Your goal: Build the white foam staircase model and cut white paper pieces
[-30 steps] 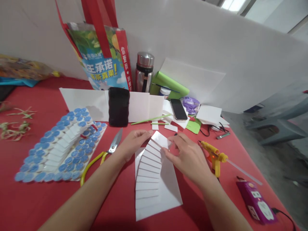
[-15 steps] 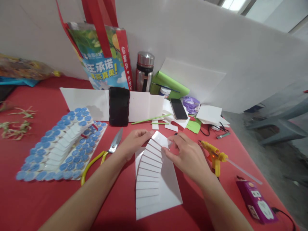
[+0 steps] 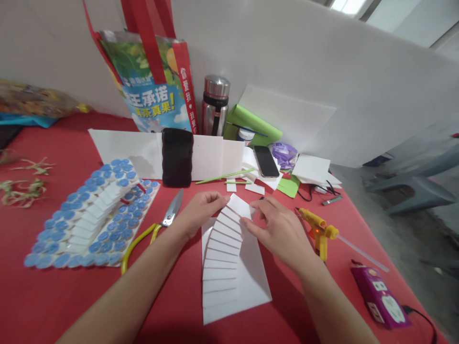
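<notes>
A curved stair of overlapping white foam board strips (image 3: 220, 260) lies on a white base sheet (image 3: 253, 274) in front of me. At its far end sits the top strip (image 3: 239, 205). My left hand (image 3: 202, 212) pinches that strip's left edge between thumb and fingers. From the other side, my right hand (image 3: 278, 224) has its fingers curled at the strip's right edge, thumb resting on the strips. Left of my left arm lie scissors (image 3: 168, 217) with yellow handles. A yellow glue gun (image 3: 319, 231) with a lit orange light is to the right of my right hand.
A similar stair model with blue rosettes (image 3: 57, 243) is at left. Behind stand a black case (image 3: 177, 157), a steel bottle (image 3: 215, 105) and a shopping bag (image 3: 154, 91). A phone (image 3: 266, 161) lies among board scraps (image 3: 255, 188). A purple power box (image 3: 380, 296) is front right.
Both hands stay at the top strip with almost no movement. The whole view has shifted very slightly.
</notes>
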The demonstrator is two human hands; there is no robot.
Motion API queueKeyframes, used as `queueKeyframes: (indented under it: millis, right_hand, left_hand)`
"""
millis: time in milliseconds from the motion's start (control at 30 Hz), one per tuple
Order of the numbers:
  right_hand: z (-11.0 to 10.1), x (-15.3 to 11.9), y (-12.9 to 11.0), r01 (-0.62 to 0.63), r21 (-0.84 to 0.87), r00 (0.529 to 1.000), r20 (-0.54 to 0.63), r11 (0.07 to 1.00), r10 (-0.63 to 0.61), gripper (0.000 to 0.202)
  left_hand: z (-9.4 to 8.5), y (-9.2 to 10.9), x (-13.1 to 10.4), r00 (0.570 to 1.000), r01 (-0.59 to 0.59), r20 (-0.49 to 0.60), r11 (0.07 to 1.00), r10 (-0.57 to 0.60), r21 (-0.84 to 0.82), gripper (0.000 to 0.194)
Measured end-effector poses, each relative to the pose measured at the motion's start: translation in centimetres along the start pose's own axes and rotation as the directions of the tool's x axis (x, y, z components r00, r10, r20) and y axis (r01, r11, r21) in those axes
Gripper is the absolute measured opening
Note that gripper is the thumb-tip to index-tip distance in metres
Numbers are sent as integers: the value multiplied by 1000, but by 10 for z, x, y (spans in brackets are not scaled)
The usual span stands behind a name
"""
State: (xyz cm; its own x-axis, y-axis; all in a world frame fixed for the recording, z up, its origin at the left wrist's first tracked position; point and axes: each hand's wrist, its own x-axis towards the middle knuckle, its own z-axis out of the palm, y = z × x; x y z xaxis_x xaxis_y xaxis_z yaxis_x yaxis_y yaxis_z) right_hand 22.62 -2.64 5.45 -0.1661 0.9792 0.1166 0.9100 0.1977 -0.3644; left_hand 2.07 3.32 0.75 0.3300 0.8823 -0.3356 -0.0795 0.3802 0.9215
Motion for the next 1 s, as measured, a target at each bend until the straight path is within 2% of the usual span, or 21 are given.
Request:
queueKeyframes:
  millis: [100,233,300,367,500,600,833,1000]
  right_hand:
    - [-7,-3,6,-43,63,999,-22,997,44,38]
    - [-7,-9,21,-220,305,972,-10,927,234,46]
    - [1,-11,29,-320,469,942,64,823,329,49]
    - [12,-11,32,-401,619,908,171,676,382,52]
    - [31,-9,27,-465,792,867,320,395,381,54]
    - [36,-8,19,-474,842,850,362,258,382,53]
    - [39,-6,14,-473,871,842,400,136,363,51]
    - [40,-5,13,-461,882,844,403,97,354,53]
  left_hand:
    - [-1,0,0,999,16,36,1000,-15,-20,37]
    - [-2,-2,1,998,32,64,999,-30,-39,39]
    - [-2,-3,3,998,31,59,999,-28,-41,39]
    - [-2,-4,4,998,35,53,998,-32,-46,39]
    - [-1,-3,5,998,60,27,997,-58,-57,36]
    - [0,0,4,997,67,31,995,-65,-78,37]
    - [5,3,1,992,114,76,979,-103,-167,38]
    - [8,1,1,987,157,64,963,-146,-220,39]
